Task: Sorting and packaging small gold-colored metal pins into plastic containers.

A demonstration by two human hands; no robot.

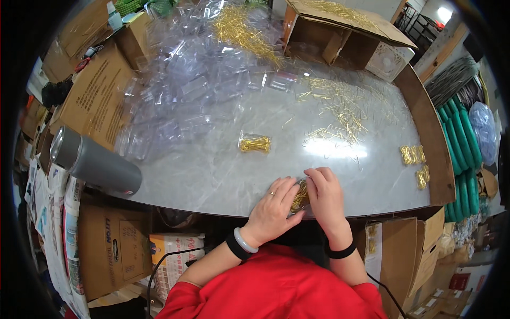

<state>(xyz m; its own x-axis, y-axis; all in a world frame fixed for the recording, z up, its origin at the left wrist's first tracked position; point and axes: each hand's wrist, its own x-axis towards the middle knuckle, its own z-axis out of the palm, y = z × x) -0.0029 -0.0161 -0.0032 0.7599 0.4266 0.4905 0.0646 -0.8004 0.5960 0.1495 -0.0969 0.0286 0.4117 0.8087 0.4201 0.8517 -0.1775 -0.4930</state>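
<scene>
At the table's near edge, my left hand [271,210] and my right hand [326,199] close around a small clear plastic box filled with thin gold wire pieces [299,197]. The left fingers lie along one side of the box, with the thumb below. The right fingertips pinch at its far end, and my hands hide much of it. Farther off, a similar clear box of gold wire pieces [255,143] rests on the grey tabletop [212,181], apart from both hands. Loose gold wire pieces [345,114] lie scattered beyond my right hand.
Clear empty boxes [186,90] pile up at the far left, topped by a gold wire heap [241,32]. A dark grey tumbler [103,165] leans at the left edge. Filled boxes [413,154] sit near the right-hand board [433,138]. A cardboard box [345,40] and white fan [389,59] stand behind.
</scene>
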